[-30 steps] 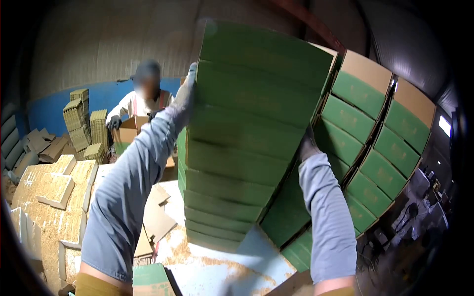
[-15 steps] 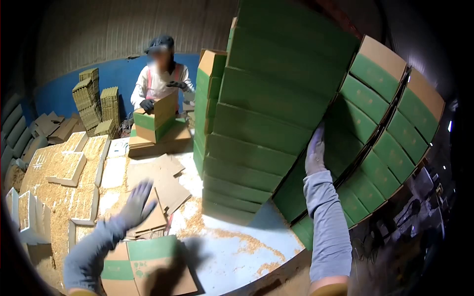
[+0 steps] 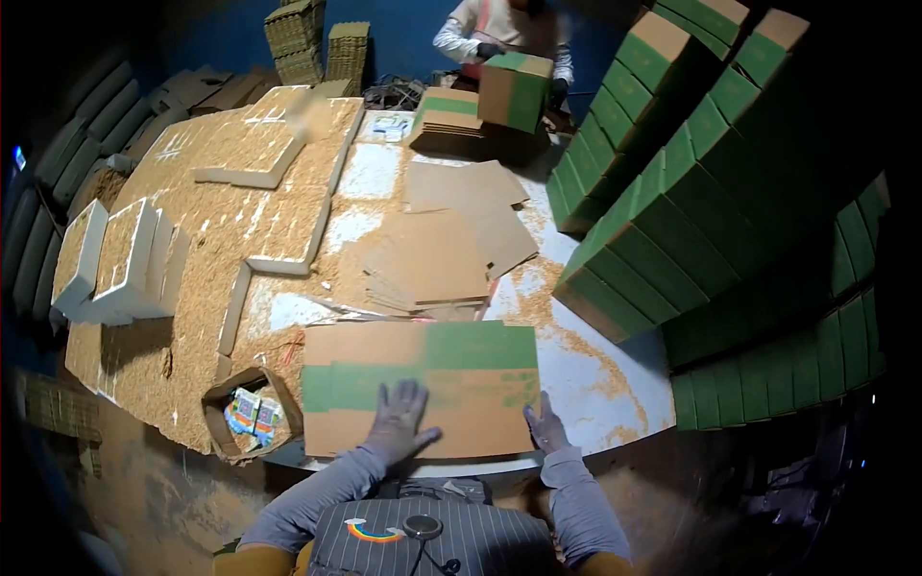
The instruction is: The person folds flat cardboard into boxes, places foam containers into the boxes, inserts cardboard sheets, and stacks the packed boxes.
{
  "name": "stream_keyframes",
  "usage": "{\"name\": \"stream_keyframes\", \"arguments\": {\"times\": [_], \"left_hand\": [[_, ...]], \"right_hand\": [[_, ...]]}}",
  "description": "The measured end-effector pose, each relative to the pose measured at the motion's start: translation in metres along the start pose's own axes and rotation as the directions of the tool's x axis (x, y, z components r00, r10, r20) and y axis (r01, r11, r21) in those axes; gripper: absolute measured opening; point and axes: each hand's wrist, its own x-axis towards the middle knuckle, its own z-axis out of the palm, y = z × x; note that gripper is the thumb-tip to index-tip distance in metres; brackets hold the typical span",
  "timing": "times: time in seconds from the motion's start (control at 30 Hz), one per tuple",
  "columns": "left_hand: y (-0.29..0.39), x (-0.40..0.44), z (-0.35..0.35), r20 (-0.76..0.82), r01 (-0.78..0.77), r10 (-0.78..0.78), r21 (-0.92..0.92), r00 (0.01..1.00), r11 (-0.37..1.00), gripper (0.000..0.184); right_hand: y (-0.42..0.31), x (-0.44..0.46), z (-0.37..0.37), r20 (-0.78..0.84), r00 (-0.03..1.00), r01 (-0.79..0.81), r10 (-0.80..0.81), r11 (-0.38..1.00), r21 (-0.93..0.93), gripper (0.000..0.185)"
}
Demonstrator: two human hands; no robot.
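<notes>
A flattened cardboard box (image 3: 461, 422), brown with green bands, lies on the white table in front of me. My left hand (image 3: 399, 422), in a pale glove, rests on it palm down with the fingers spread. At the box's right edge is my right hand (image 3: 545, 427), also gloved. Its thumb is near the top face and its fingers stretch along the side, touching the edge. Beyond the box lie loose brown cardboard sheets (image 3: 442, 254).
Tall stacks of green boxes (image 3: 663, 240) stand to the right. Sawdust and white foam frames (image 3: 259, 178) cover the left side. An open bag with colourful packets (image 3: 254, 418) sits at the front left. Across the table, a person (image 3: 509, 38) handles a box (image 3: 514, 91).
My view has swung down and right. My right hand has left the tall green stack and come down to the flattened box; my left hand has lowered onto that box.
</notes>
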Motion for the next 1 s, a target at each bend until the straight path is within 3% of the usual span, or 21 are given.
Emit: {"name": "stream_keyframes", "arguments": {"times": [0.03,0.1,0.17,0.23,0.27,0.3,0.33,0.37,0.4,0.43,0.5,0.57,0.6,0.63,0.7,0.73,0.77,0.83,0.9,0.97,1.0], "left_hand": [[0.001,-0.005,-0.009,0.014,-0.054,0.055,-0.065,0.998,0.996,0.089],[0.005,-0.035,-0.060,0.000,-0.228,0.229,-0.059,0.974,0.972,0.087],[0.000,-0.059,-0.105,0.132,-0.321,0.297,0.236,0.946,0.917,0.083],[-0.008,-0.069,-0.140,0.181,-0.286,0.249,0.221,0.951,0.933,0.079],[-0.010,-0.068,-0.159,0.227,-0.253,0.204,0.212,0.952,0.944,0.076],[-0.006,-0.068,-0.184,0.216,-0.249,0.202,0.217,0.955,0.944,0.076],[-0.001,-0.068,-0.211,0.184,-0.196,0.160,0.198,0.970,0.960,0.068],[-0.002,-0.060,-0.233,0.152,-0.144,0.118,0.179,0.981,0.973,0.061],[-0.011,-0.037,-0.254,0.225,-0.020,0.020,-0.003,0.974,1.000,0.052],[-0.018,-0.017,-0.272,0.299,0.118,-0.060,-0.179,0.952,0.977,0.044],[-0.044,0.000,-0.288,0.369,0.166,0.028,-0.483,0.929,0.860,0.038],[-0.076,0.012,-0.282,0.430,0.224,0.029,-0.526,0.902,0.821,0.039],[-0.079,0.009,-0.286,0.463,0.289,0.020,-0.586,0.886,0.757,0.041],[-0.078,0.007,-0.284,0.452,0.293,0.007,-0.590,0.892,0.752,0.041],[-0.079,0.000,-0.275,0.264,0.251,-0.094,-0.660,0.960,0.708,0.036],[-0.068,-0.002,-0.272,0.008,0.154,-0.178,-0.539,0.984,0.828,0.039],[-0.055,-0.006,-0.272,-0.248,0.096,-0.094,-0.001,0.964,0.995,0.049],[-0.004,-0.026,-0.291,-0.095,0.157,-0.135,0.288,0.986,0.945,0.059],[0.000,-0.043,-0.287,-0.055,0.076,-0.071,0.081,0.996,0.994,0.063],[-0.007,-0.035,-0.241,-0.021,-0.156,0.155,-0.099,0.988,0.983,0.057],[0.014,-0.026,-0.232,0.281,-0.209,0.196,0.017,0.940,0.978,0.055]], "right_hand": [[-0.009,-0.004,-0.007,-0.103,0.994,-0.005,0.025,0.982,0.189,0.065],[-0.037,-0.015,-0.043,-0.041,0.988,-0.106,0.151,0.835,0.540,0.066],[-0.076,-0.026,-0.089,0.061,0.978,-0.161,0.198,0.537,0.828,0.071],[-0.071,-0.019,-0.113,0.044,0.984,-0.160,0.175,0.729,0.665,0.064],[-0.106,-0.030,-0.137,-0.231,0.970,-0.004,0.080,0.950,0.313,0.059],[-0.152,-0.052,-0.168,-0.435,0.893,0.072,-0.119,0.990,-0.123,0.054],[-0.181,-0.064,-0.183,-0.547,0.728,0.308,-0.413,0.910,-0.277,0.046],[-0.205,-0.071,-0.191,-0.494,0.694,0.444,-0.524,0.851,-0.279,0.052],[-0.227,-0.076,-0.190,-0.438,0.644,0.569,-0.627,0.775,-0.274,0.058],[-0.256,-0.072,-0.169,-0.393,0.600,0.512,-0.697,0.712,-0.480,0.052],[-0.241,-0.048,-0.158,-0.424,0.535,0.557,-0.731,0.682,-0.473,0.046],[-0.224,-0.044,-0.145,-0.478,0.438,0.576,-0.761,0.646,-0.501,0.044],[-0.215,-0.048,-0.139,-0.517,0.339,0.628,-0.786,0.598,-0.497,0.038],[-0.213,-0.051,-0.134,-0.565,0.209,0.665,-0.798,0.540,-0.515,0.030],[-0.208,-0.042,-0.123,-0.619,0.135,0.690,-0.774,0.521,-0.501,0.020],[-0.217,-0.034,-0.131,-0.643,0.175,0.751,-0.746,0.523,-0.403,0.016],[-0.229,-0.024,-0.143,-0.658,0.225,0.802,-0.719,0.520,-0.295,0.014],[-0.255,-0.019,-0.172,-0.510,0.135,0.945,-0.849,0.265,-0.191,0.018],[-0.288,-0.034,-0.191,-0.186,0.005,1.000,-0.983,0.007,-0.006,0.018],[-0.301,-0.030,-0.143,0.212,0.035,0.999,-0.977,0.033,-0.013,0.017],[-0.293,-0.024,-0.105,0.318,0.208,0.954,-0.925,0.263,0.143,0.016]]}}
